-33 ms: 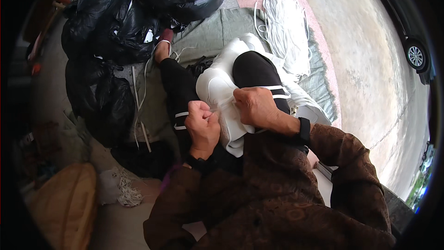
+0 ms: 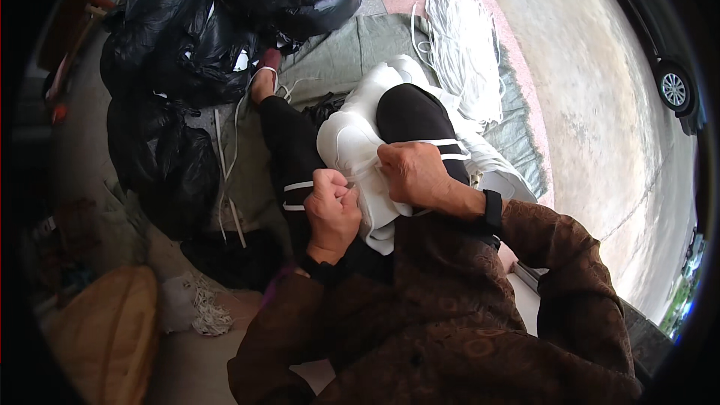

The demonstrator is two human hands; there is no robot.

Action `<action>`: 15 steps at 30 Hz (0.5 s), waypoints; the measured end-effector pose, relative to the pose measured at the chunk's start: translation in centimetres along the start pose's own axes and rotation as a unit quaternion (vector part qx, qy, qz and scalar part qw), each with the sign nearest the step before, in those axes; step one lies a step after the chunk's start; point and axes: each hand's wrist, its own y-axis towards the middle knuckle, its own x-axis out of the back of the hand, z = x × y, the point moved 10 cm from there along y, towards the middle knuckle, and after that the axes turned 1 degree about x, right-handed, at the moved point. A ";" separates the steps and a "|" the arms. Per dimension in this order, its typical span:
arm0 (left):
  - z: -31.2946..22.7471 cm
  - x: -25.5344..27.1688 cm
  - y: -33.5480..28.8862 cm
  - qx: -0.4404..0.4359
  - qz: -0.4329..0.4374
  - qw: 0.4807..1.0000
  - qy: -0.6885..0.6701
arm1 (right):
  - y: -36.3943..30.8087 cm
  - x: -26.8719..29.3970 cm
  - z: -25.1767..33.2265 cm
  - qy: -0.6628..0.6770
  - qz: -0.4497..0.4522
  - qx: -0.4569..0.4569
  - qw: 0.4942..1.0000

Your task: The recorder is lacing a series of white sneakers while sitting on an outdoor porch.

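Note:
A white shoe upper (image 2: 349,140) lies across my lap, with more white uppers (image 2: 390,75) beyond it, between my black-trousered legs. My left hand (image 2: 332,214) is closed in a pinch at the near left side of the upper. A thin white shoelace (image 2: 352,185) shows at its fingertips. Curled over the right side of the same upper is my right hand (image 2: 417,172), its fingers gripping the edge; the fingertips are mostly hidden. White laces (image 2: 442,148) run round my right thigh, and another white band (image 2: 295,196) circles my left leg.
A thick bundle of white laces (image 2: 463,52) lies on a green-grey cloth (image 2: 352,37) at the far right. Black plastic bags (image 2: 161,30) crowd the left. A wooden board (image 2: 112,330) stands at lower left, near pale cords (image 2: 210,311). A car wheel (image 2: 674,90) shows far right.
My left hand has shifted slightly to the right, closer to the upper, still pinched. The right hand has stayed in place.

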 end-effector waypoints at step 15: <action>-2.9 -0.8 -1.7 0.034 0.064 0.994 0.082 | -0.6 2.1 1.3 -0.010 -0.026 -0.012 1.000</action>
